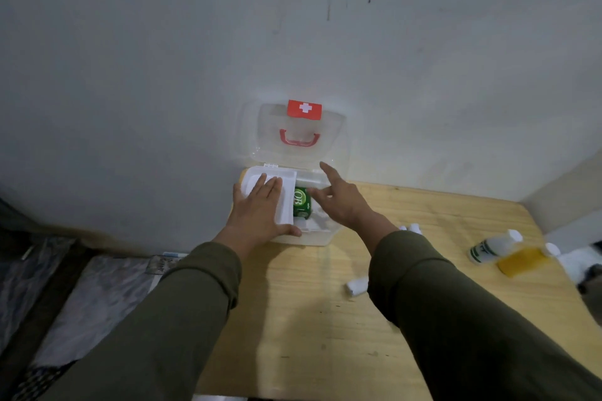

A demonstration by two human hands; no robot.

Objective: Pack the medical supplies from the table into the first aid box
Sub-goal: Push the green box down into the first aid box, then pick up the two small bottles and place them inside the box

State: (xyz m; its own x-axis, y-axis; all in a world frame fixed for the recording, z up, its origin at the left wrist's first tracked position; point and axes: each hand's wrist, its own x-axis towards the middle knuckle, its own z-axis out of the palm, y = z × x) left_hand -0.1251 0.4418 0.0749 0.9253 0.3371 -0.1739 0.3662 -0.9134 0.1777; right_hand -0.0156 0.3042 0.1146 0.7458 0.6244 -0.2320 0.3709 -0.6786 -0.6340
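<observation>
The clear first aid box (321,239) stands open at the table's far left, its lid (335,140) with a red cross label and red handle leaning on the wall. A white inner tray (288,179) covers the box's left half. My left hand (260,208) lies flat on that tray, thumb hooked over its near edge. A green carton (302,203) sits inside beside white items. My right hand (342,197) hovers over the box's right side, fingers spread, holding nothing.
On the wooden table (325,319) lie a white bandage roll (356,287), a white bottle with green print (492,246), a yellow bottle (524,259) and more white items (412,227) to the right. The table's left edge drops to a patterned floor.
</observation>
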